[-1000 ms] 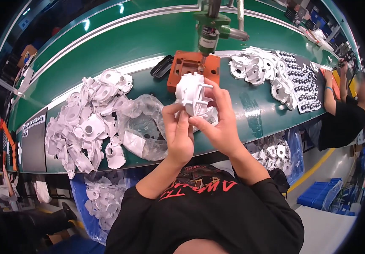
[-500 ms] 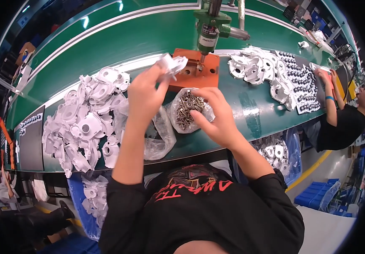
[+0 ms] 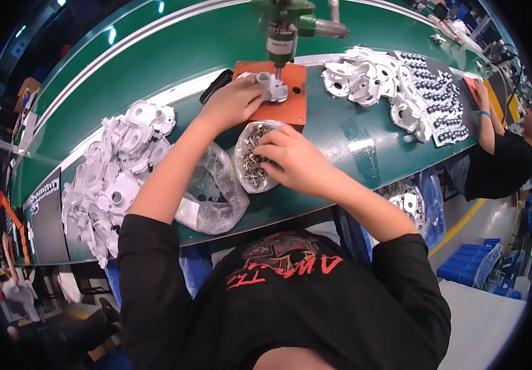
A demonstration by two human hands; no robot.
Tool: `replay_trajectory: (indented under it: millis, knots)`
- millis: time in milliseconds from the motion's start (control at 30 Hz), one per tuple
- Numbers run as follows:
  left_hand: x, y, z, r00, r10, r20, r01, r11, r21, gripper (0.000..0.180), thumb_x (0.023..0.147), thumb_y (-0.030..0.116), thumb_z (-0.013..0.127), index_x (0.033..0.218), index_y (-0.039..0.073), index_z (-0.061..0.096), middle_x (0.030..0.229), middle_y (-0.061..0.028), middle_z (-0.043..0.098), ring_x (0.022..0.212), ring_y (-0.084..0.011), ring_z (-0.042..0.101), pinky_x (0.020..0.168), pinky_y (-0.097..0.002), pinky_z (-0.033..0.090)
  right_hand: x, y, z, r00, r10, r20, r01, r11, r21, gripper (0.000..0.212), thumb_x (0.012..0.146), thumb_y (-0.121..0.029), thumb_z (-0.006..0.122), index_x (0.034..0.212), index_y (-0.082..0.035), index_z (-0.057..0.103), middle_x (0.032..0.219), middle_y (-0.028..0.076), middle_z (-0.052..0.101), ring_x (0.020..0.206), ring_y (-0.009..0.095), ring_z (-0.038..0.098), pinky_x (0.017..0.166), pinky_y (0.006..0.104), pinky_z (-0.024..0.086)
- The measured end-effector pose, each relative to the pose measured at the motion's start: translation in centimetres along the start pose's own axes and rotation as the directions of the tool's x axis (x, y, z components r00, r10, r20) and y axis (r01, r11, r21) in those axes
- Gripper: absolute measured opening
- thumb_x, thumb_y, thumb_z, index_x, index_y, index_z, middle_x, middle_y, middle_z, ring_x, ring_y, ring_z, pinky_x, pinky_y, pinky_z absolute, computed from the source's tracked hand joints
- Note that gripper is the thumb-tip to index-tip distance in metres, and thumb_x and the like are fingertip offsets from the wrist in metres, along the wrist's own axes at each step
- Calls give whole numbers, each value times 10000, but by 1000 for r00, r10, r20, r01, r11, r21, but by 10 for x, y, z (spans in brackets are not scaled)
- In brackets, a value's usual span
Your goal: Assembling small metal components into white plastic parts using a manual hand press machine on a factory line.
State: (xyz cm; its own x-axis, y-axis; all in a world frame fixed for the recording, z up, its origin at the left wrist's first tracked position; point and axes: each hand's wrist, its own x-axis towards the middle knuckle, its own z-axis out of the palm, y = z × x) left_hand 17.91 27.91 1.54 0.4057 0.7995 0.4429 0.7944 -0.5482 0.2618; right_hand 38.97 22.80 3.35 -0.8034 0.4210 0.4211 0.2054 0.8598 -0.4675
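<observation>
My left hand (image 3: 234,102) is closed on a white plastic housing (image 3: 277,92), which sits on an orange fixture block (image 3: 292,112). Directly above the part is the spindle of a green press (image 3: 282,43). In front of the block stands a clear plastic bag (image 3: 239,168) of small metal screws (image 3: 255,151). My right hand (image 3: 293,159) reaches into the bag's right side, its fingers bent together against the screws. What lies between those fingertips is hidden.
A large heap of white housings (image 3: 118,154) lies on the left, another pile (image 3: 371,77) on the right. Beyond that is a tray of dark round parts (image 3: 432,98). A crumpled plastic bag (image 3: 216,216) lies near the front edge. A co-worker (image 3: 500,142) is at far right.
My left hand has brought the white housing down and forward onto the orange block under the press. My right hand's fingers have drawn together over the screws.
</observation>
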Motion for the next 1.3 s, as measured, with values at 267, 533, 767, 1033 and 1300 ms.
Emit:
replay_trajectory:
  millis: [267,533,767,1033,1300]
  knots:
    - [-3,5,-6,976,168,-139,-86,882,463,230,838,183,548,1038,90,614,1188,-209,503,1076,-352,510,942,-415,405,17,-3,4,1000,6,12,-5,996,-94,153,727,-67,653,876,-50,620,889,71,544,894,267,527,785,372,460]
    - [-106,61,-65,700,-488,521,371,872,319,164,781,106,538,914,11,550,793,-198,625,738,-387,630,639,-471,514,15,4,2,1000,0,19,0,1000,-11,93,745,-53,636,818,-29,582,848,81,537,878,274,533,759,375,458]
    - [-149,84,-48,609,-570,552,496,816,297,165,774,66,541,920,1,501,843,-222,605,813,-402,598,704,-493,470,18,5,3,995,66,-79,-63,997,39,114,789,-57,612,866,-17,538,810,114,577,771,308,569,682,379,471]
    - [-149,73,-65,735,-499,460,533,844,63,292,796,35,493,1054,134,588,906,-173,586,797,-388,595,706,-478,470,22,12,-5,971,211,-110,-152,907,394,75,868,-58,569,916,-6,542,771,81,603,668,185,588,622,293,469]
    - [-118,33,-62,596,-455,662,763,65,-643,156,888,86,452,967,-1,556,809,-54,553,648,-118,559,648,-253,458,16,35,-22,899,390,200,-405,564,720,127,868,-54,592,980,-3,563,813,-15,577,719,42,528,636,202,437]
